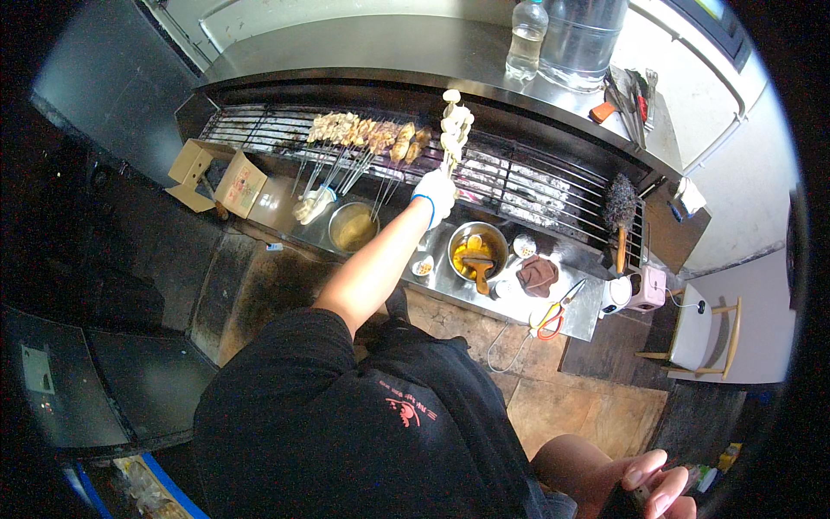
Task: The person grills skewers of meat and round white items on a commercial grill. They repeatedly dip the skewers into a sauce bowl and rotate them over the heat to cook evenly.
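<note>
My left hand (436, 196), in a white work glove with a blue cuff, grips a bunch of metal skewers threaded with pale, round food pieces (455, 130). It holds them up over the charcoal grill (519, 175). Left of this hand, several skewers of browned meat (353, 132) lie across the grill bars, beside some with larger, darker pieces (402, 143). My bare right hand (655, 483) is low at the right edge, away from the grill. Its fingers are curled near something dark; whether they hold it is unclear.
The steel ledge bears a pot of yellow liquid with a brush (478, 267), another pot (353, 227), a glove (314, 204), a brown cloth (538, 276) and scissors (561, 311). A cardboard box (240, 185) sits left, a wire-bristle brush (620, 207) right, bottles (526, 42) behind.
</note>
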Motion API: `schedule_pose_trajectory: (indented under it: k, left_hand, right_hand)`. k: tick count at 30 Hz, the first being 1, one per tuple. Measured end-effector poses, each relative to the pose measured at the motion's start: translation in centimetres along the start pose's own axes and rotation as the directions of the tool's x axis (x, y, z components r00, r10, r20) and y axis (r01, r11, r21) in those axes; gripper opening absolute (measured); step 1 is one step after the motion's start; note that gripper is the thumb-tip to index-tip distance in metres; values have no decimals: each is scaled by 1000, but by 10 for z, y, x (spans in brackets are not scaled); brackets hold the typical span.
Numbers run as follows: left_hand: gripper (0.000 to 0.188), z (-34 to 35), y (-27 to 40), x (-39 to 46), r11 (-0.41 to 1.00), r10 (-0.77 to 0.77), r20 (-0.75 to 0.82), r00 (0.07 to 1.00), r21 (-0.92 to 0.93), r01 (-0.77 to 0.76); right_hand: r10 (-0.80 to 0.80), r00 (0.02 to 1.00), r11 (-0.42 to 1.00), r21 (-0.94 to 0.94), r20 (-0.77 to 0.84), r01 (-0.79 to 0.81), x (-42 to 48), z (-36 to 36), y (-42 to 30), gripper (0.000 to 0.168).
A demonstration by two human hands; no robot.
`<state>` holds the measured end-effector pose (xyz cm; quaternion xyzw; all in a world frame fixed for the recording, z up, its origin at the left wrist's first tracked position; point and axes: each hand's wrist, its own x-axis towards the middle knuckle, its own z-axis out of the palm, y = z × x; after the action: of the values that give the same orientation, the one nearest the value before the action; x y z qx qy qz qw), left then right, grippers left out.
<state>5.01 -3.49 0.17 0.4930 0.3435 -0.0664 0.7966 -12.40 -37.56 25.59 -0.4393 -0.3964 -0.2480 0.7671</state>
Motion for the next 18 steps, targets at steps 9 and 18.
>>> schedule_pose_trajectory:
  k: [9,18]
  left_hand:
    - [23,18,15,-38,997,26,-141,990,78,-15]
    - [21,8,10,-26,998,41,-99,994,-49,-46]
  right_hand:
    - [-11,1000,1000,1,-4,11,0,-2,0,16]
    - [-31,999,999,14,-7,31,-3,-7,-1,15]
